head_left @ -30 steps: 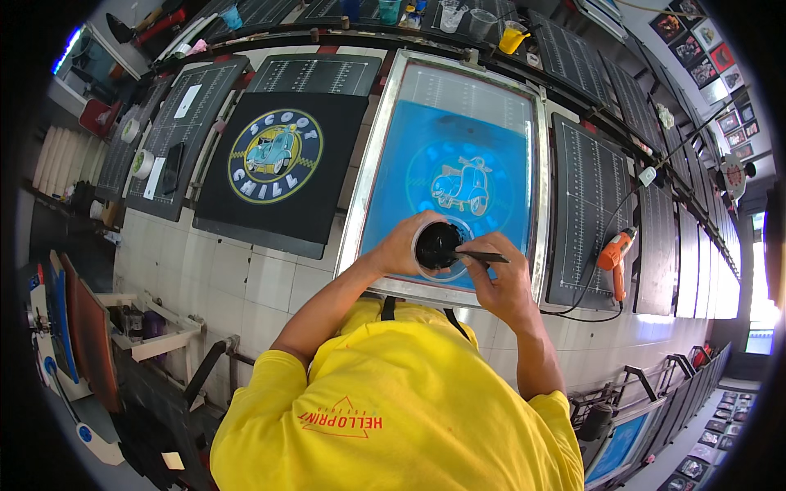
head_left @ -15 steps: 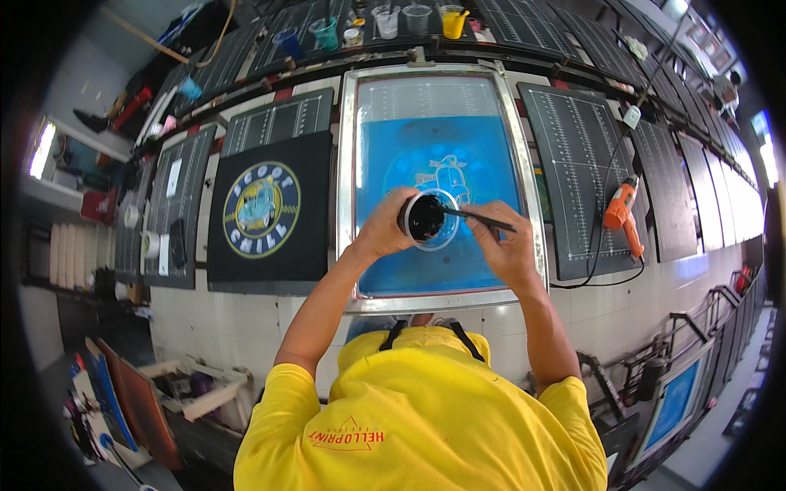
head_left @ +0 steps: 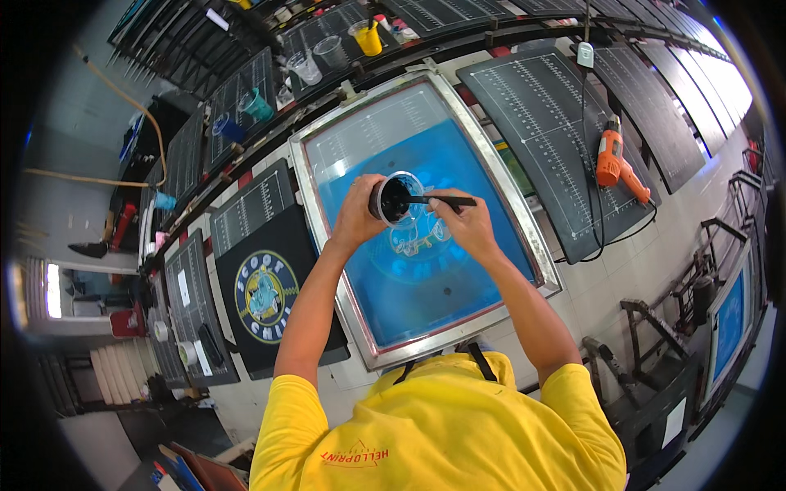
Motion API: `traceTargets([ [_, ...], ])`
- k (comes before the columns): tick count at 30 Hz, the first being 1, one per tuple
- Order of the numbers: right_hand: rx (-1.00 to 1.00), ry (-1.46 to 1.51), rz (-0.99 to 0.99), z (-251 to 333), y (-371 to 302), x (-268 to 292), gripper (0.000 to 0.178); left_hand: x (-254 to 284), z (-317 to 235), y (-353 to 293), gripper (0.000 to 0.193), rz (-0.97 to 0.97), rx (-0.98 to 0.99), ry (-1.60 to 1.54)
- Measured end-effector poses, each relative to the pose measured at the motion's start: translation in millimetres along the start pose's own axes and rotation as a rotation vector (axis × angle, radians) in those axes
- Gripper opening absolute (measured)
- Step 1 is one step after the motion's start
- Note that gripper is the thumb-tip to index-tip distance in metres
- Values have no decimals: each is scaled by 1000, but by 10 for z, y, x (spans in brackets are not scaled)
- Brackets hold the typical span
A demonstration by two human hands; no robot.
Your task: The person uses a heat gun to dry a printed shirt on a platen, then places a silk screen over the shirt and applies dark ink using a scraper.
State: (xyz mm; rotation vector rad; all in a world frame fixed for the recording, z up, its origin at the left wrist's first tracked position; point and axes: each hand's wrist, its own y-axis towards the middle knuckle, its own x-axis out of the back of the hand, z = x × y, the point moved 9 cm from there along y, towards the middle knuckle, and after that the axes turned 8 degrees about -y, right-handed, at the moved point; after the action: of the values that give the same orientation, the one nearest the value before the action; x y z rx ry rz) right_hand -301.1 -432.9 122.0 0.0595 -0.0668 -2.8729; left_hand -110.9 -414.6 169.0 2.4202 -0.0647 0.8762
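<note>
My left hand (head_left: 358,217) is wrapped around a clear plastic cup (head_left: 377,201) holding thick black ink (head_left: 395,196). The cup tilts to the right, its mouth facing my right hand (head_left: 467,225). Between those right fingers is a black-handled stirring tool (head_left: 452,200), whose far end dips into the ink and is hidden there. Both hands are above a metal-framed printing screen (head_left: 494,186) with blue mesh (head_left: 401,311). A scooter design shows pale in the mesh, partly covered by the cup and hands.
Left of the screen lies black fabric with a round scooter print (head_left: 266,295). An orange heat gun (head_left: 611,159) with a cord rests on a ruled black board (head_left: 536,123) at right. Behind stand a yellow cup (head_left: 367,41), clear cups (head_left: 331,54) and a teal cup (head_left: 259,106).
The view has turned, so the screen now sits slanted. The cup has tipped further toward the right, and the tool's handle lies closer to level. Both hands keep their hold.
</note>
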Motion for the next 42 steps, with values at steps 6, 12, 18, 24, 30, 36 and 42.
traceTargets([
  [6,-127,53,-69,-210,286,101,18,-88,249,364,68,80,5,81],
  [12,126,-107,-5,30,653,83,19,-157,390,677,67,194,-63,223],
  [18,-57,96,-114,-367,895,313,19,-169,390,899,69,206,-157,326],
  [24,-352,428,-167,-751,839,222,19,-225,404,950,71,187,-175,386],
  [30,-522,636,-185,-966,761,222,19,-223,469,885,74,177,-134,402],
  [36,-539,582,-131,-971,772,170,18,-55,688,610,72,179,1,427],
  [42,-543,538,-44,-957,753,-62,19,199,800,264,69,144,133,478],
])
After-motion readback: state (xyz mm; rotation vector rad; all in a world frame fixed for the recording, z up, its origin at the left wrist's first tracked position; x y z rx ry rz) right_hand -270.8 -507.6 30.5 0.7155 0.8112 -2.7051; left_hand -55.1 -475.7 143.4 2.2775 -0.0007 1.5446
